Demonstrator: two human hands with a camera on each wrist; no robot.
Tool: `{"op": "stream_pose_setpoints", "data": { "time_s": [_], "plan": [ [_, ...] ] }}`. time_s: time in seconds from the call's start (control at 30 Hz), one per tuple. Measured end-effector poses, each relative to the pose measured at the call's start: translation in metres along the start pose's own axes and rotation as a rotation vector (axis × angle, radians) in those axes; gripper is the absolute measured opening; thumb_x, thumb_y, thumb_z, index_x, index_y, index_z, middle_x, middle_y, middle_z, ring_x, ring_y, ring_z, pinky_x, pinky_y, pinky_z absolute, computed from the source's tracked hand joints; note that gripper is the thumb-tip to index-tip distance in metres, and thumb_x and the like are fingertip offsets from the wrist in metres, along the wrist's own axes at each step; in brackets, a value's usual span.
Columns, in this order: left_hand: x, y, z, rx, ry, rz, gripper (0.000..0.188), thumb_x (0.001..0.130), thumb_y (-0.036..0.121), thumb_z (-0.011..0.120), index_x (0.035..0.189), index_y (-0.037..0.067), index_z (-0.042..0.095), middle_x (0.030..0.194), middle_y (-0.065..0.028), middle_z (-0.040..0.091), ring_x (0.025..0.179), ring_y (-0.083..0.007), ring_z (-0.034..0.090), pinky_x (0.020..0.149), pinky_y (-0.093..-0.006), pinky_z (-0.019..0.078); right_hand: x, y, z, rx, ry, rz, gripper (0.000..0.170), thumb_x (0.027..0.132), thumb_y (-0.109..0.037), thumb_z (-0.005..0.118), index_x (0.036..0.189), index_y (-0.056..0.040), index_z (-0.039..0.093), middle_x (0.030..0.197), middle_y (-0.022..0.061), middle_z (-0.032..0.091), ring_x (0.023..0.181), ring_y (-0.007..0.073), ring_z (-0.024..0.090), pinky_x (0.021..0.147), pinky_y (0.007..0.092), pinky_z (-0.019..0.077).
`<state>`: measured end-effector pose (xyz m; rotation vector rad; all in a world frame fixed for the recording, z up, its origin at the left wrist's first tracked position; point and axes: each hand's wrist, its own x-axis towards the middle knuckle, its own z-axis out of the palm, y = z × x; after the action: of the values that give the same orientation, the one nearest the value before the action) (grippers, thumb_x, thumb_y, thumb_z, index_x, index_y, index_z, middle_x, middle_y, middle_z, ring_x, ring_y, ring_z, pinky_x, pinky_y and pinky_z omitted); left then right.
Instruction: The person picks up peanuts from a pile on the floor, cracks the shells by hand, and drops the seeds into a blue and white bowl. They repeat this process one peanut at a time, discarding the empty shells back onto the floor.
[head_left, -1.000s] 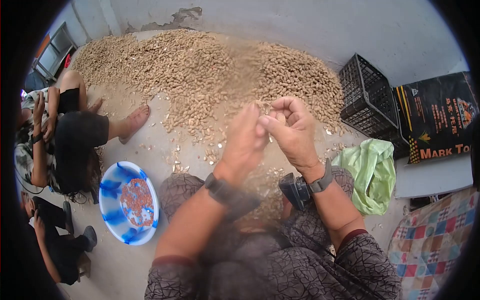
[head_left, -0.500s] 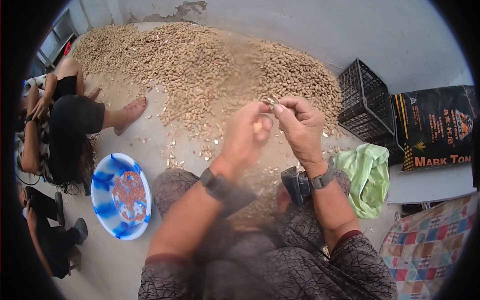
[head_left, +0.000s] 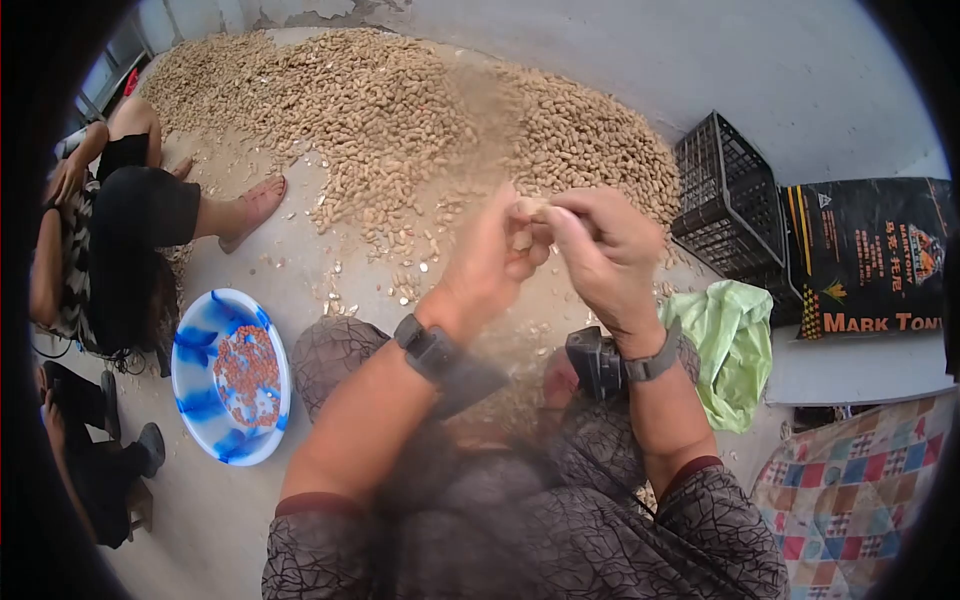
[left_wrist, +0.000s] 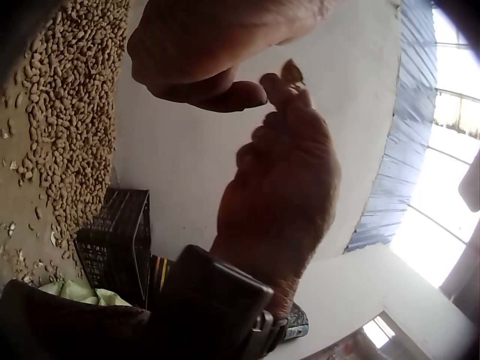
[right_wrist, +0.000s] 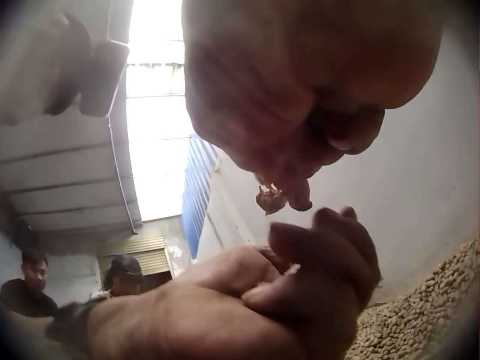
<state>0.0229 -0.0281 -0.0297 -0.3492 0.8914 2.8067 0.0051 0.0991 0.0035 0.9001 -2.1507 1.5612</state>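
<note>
In the head view, my left hand (head_left: 483, 262) and right hand (head_left: 612, 262) meet fingertip to fingertip over the floor. A pale peanut shell (head_left: 530, 207) lies between their tips. Another peanut (head_left: 521, 240) is held in the curled fingers of my left hand. My right hand (left_wrist: 279, 176) pinches a piece of shell (left_wrist: 292, 71) in the left wrist view, with my left hand (left_wrist: 217, 49) beside it. From the right wrist, the cracked shell (right_wrist: 270, 201) shows at the right hand's fingertips (right_wrist: 289, 187), above my curled left hand (right_wrist: 247, 300).
Unshelled peanuts (head_left: 390, 130) are heaped by the wall. A blue and white basin (head_left: 187, 375) with reddish kernels stands at left, near seated people. At right are a black crate (head_left: 730, 190), green bag (head_left: 728, 350), black sack (head_left: 870, 260) and checked cloth (head_left: 850, 490).
The shell at my fingertips has turned, and my right hand has rotated with its back more upward. The head view has shifted, so the heap sits higher and the basin farther left.
</note>
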Motion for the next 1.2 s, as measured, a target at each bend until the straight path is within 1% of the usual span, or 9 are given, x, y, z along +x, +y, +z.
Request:
{"op": "stream_pose_setpoints", "data": {
  "time_s": [0.1,0.2,0.27,0.4,0.5,0.7,0.9,1.0,1.2],
  "plan": [
    [0.009,-0.002,-0.016,-0.058,-0.171,-0.050,0.029,0.093,0.032,0.042,0.084,0.006,0.052,0.074,-0.0062,0.053,0.052,-0.0114,0.046,0.038,-0.0187,0.0250,0.000,0.000,0.003,-0.070,-0.071,0.069,0.005,0.078,-0.001,0.063,0.081,0.0017,0.064,0.071,0.0080,0.063,0.061,0.0136,0.060,0.055,0.0263,0.0454],
    [0.001,-0.001,0.000,0.041,0.028,-0.031,0.029,0.093,0.031,0.044,0.086,0.004,0.052,0.075,-0.0083,0.054,0.051,-0.0115,0.047,0.037,-0.0185,0.0257,0.003,-0.004,-0.003,0.106,-0.007,0.178,0.007,0.081,-0.003,0.060,0.083,0.0012,0.064,0.068,0.0058,0.063,0.062,0.0110,0.058,0.057,0.0251,0.0446],
    [0.004,-0.002,-0.003,0.039,0.013,-0.033,0.027,0.093,0.029,0.044,0.087,0.004,0.052,0.075,-0.0087,0.054,0.052,-0.0116,0.047,0.038,-0.0183,0.0263,0.002,0.009,-0.003,0.206,-0.085,0.449,0.010,0.083,-0.007,0.057,0.083,0.0008,0.064,0.067,0.0044,0.063,0.062,0.0086,0.057,0.058,0.0234,0.0439],
    [0.000,-0.002,-0.001,0.019,0.012,-0.028,0.021,0.092,0.022,0.044,0.090,0.003,0.052,0.075,-0.0086,0.054,0.055,-0.0110,0.048,0.039,-0.0176,0.0275,0.001,0.010,-0.003,0.195,-0.062,0.399,0.015,0.087,-0.015,0.059,0.086,0.0001,0.063,0.069,-0.0024,0.057,0.057,0.0016,0.046,0.049,0.0163,0.0347],
    [0.000,0.001,-0.001,0.071,0.003,0.000,0.022,0.094,0.024,0.045,0.090,0.004,0.052,0.071,-0.0071,0.055,0.052,-0.0091,0.048,0.034,-0.0159,0.0282,0.005,0.012,-0.006,0.460,-0.069,0.708,0.017,0.089,-0.017,0.056,0.084,-0.0019,0.060,0.068,-0.0013,0.055,0.051,0.0022,0.044,0.043,0.0159,0.0324],
    [-0.005,0.002,-0.003,0.093,-0.016,0.099,0.024,0.092,0.020,0.047,0.101,-0.001,0.053,0.072,-0.0056,0.056,0.051,-0.0082,0.048,0.036,-0.0152,0.0288,0.006,0.030,-0.015,0.849,-0.090,0.898,0.009,0.085,-0.014,0.057,0.085,-0.0045,0.058,0.071,0.0017,0.058,0.053,0.0031,0.048,0.041,0.0157,0.0325],
    [-0.011,0.004,0.000,0.265,-0.130,0.183,0.034,0.090,0.017,0.053,0.116,-0.005,0.050,0.072,-0.0039,0.057,0.053,-0.0051,0.048,0.040,-0.0134,0.0317,0.008,0.040,-0.020,1.142,-0.094,0.989,0.013,0.088,-0.010,0.051,0.095,0.0009,0.052,0.074,0.0054,0.055,0.053,0.0048,0.047,0.036,0.0150,0.0331],
    [-0.008,0.000,0.001,0.423,-0.146,0.258,0.037,0.089,0.014,0.056,0.120,-0.005,0.048,0.073,-0.0024,0.058,0.055,-0.0031,0.049,0.042,-0.0133,0.0342,0.008,0.029,-0.016,1.106,-0.102,0.957,0.013,0.088,-0.009,0.051,0.095,0.0017,0.051,0.075,0.0060,0.055,0.054,0.0050,0.048,0.036,0.0144,0.0335],
    [-0.014,0.007,0.010,0.574,-0.067,0.332,0.025,0.086,0.013,0.061,0.106,-0.002,0.060,0.072,-0.0005,0.059,0.059,-0.0023,0.052,0.043,-0.0139,0.0367,0.006,0.034,-0.014,1.075,-0.217,0.913,0.010,0.085,-0.014,0.057,0.082,-0.0051,0.056,0.071,0.0030,0.058,0.050,0.0038,0.046,0.039,0.0142,0.0301]
  ]
}}
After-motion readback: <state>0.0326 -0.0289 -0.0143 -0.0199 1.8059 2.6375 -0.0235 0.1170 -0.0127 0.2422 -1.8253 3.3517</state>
